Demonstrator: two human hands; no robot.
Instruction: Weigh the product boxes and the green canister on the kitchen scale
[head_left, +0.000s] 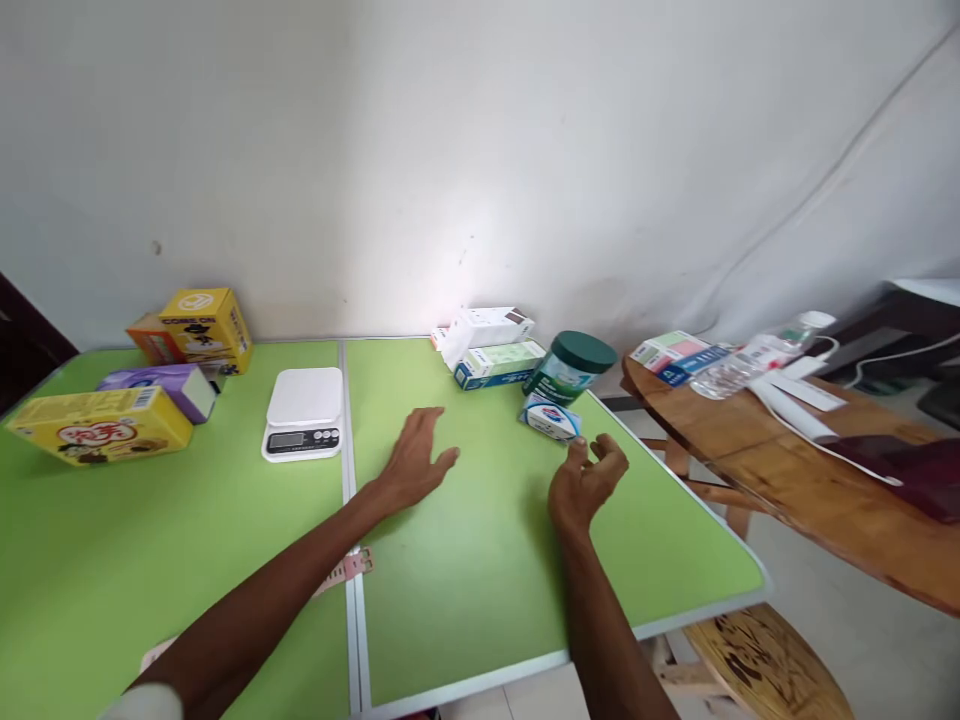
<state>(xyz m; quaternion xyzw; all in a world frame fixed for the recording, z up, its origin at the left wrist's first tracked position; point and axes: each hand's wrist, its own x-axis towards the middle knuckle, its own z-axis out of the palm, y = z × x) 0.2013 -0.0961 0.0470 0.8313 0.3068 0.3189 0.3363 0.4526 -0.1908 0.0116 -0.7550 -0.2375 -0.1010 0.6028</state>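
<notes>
My left hand (416, 462) is over the green table (465, 600), just right of the seam, its thumb spread from the fingers and nothing in it. Farther right, my right hand (586, 488) is empty too, with fingers loosely curled and apart. Just beyond it lies a small blue-and-white box (551, 417), which looks like a soap box. Behind that, a green tub (571, 368) with a dark lid stands beside a green-and-white carton (500, 364). To the left of my left hand sits a white digital kitchen scale (304, 413). A pink strap (346, 571) lies partly under my left forearm.
At the left are yellow boxes (101, 427) (210, 328) and a purple pack (161, 387). A white carton (491, 328) rests by the wall. On the right, a wooden table (720, 430) holds a plastic bottle (757, 355) and cables. A wooden stool (765, 660) stands below.
</notes>
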